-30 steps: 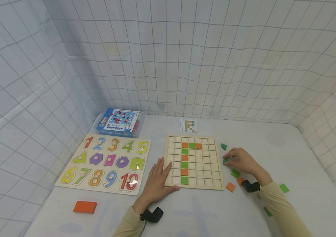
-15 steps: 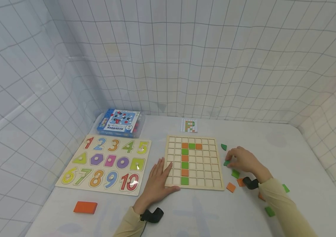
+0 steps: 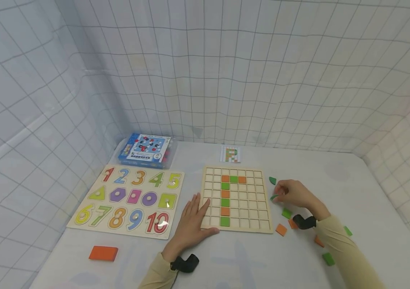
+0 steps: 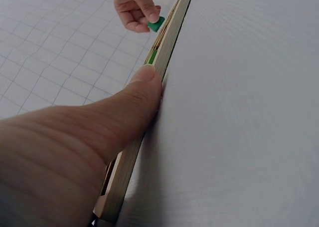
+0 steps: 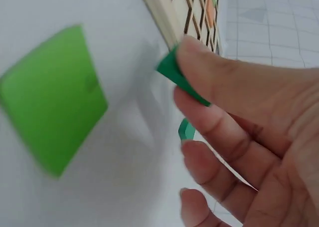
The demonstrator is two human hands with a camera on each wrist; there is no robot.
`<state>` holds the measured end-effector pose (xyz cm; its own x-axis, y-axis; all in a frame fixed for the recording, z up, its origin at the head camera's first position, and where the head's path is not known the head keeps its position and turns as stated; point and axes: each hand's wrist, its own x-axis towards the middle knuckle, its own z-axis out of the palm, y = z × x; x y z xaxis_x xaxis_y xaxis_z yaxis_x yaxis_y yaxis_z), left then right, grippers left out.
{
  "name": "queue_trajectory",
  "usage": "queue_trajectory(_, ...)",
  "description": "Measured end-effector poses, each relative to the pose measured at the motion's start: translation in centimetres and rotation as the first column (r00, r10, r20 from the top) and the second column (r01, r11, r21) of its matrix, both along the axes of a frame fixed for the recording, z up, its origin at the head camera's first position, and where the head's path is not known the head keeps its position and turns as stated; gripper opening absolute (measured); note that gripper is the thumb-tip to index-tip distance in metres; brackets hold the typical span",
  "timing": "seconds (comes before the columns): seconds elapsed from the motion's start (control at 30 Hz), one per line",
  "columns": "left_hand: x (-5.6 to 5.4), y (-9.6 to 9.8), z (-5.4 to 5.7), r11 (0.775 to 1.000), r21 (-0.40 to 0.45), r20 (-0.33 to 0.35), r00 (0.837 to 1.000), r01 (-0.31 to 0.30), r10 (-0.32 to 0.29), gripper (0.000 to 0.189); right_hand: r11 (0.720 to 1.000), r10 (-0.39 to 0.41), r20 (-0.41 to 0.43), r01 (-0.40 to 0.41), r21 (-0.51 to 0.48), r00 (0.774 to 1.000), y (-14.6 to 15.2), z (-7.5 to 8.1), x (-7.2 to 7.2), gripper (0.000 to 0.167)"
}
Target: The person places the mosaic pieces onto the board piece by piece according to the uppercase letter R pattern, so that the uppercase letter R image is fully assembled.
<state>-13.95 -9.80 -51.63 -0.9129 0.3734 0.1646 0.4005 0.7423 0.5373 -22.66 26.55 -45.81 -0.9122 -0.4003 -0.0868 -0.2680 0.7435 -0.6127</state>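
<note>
A wooden grid board (image 3: 241,200) lies mid-table, with green and orange square tiles forming a column and a short row in its cells. My left hand (image 3: 191,220) rests with spread fingers on the board's left edge, thumb along the front edge. Right of the board, my right hand (image 3: 295,196) pinches a dark green piece (image 5: 180,78) between thumb and index finger, above the table. A second dark green piece (image 3: 272,180) with a curved side lies near the board's upper right. A light green tile (image 5: 57,100) shows large in the right wrist view.
Loose tiles, among them an orange tile (image 3: 281,229) and a green tile (image 3: 329,259), lie around the right forearm. A pattern card (image 3: 230,154) sits behind the board. Leftward are a number puzzle (image 3: 125,200), a boxed set (image 3: 147,150) and an orange block (image 3: 103,253).
My right hand has lifted the dark green piece slightly from the table and turned it between the fingertips. The left hand stays in place on the board.
</note>
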Motion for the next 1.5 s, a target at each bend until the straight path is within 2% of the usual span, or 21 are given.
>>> queue_trajectory(0.23,0.1,-0.1,0.0,1.000,-0.013,0.000,1.000,-0.003,0.003,0.092,0.991,-0.086,-0.124,0.072,-0.112,0.988,-2.8,-0.8,-1.6,0.014)
queue_trajectory(0.4,0.1,-0.1,0.3,1.000,-0.009,0.005,1.000,0.003,-0.003,0.091,0.977,-0.168,-0.143,0.145,-0.158,0.975,-5.1,-1.0,-2.5,0.015)
queue_trajectory(0.5,0.1,0.0,0.4,1.000,-0.012,0.006,1.000,0.001,-0.001,0.091,0.974,-0.193,-0.137,0.173,-0.145,0.972,-6.2,-1.0,-2.9,0.016)
queue_trajectory(0.7,0.2,0.1,0.3,1.000,-0.010,0.008,1.000,-0.001,0.001,0.091,0.977,-0.189,-0.123,0.174,-0.124,0.974,-7.2,-1.1,-3.2,0.014)
queue_trajectory(0.87,0.1,0.0,0.2,1.000,-0.007,0.000,1.000,0.007,-0.007,0.092,0.979,-0.191,-0.177,0.175,-0.103,0.965,-7.6,-1.3,-3.3,0.015)
queue_trajectory(0.97,0.0,0.0,0.1,1.000,-0.011,-0.005,1.000,0.009,-0.009,0.091,0.981,-0.191,-0.237,0.182,-0.061,0.953,-7.9,-1.5,-3.4,0.015)
queue_trajectory(1.07,0.0,0.0,0.0,1.000,-0.019,-0.007,1.000,0.009,-0.009,0.092,0.975,-0.210,-0.268,0.221,0.008,0.940,-8.1,-1.5,-3.6,0.015)
queue_trajectory(1.2,0.0,0.0,0.1,1.000,-0.021,-0.007,1.000,0.008,-0.008,0.092,0.961,-0.238,-0.235,0.264,0.088,0.943,-8.2,-1.3,-3.7,0.016)
queue_trajectory(1.33,0.0,0.0,0.0,1.000,-0.020,-0.007,1.000,0.008,-0.009,0.092,0.967,-0.202,-0.203,0.228,0.115,0.958,-7.9,-1.2,-3.7,0.015)
queue_trajectory(1.5,0.0,0.0,0.0,1.000,-0.021,-0.009,1.000,0.006,-0.006,0.091,0.995,-0.064,-0.212,0.079,0.066,0.975,-7.1,-1.2,-3.4,0.017)
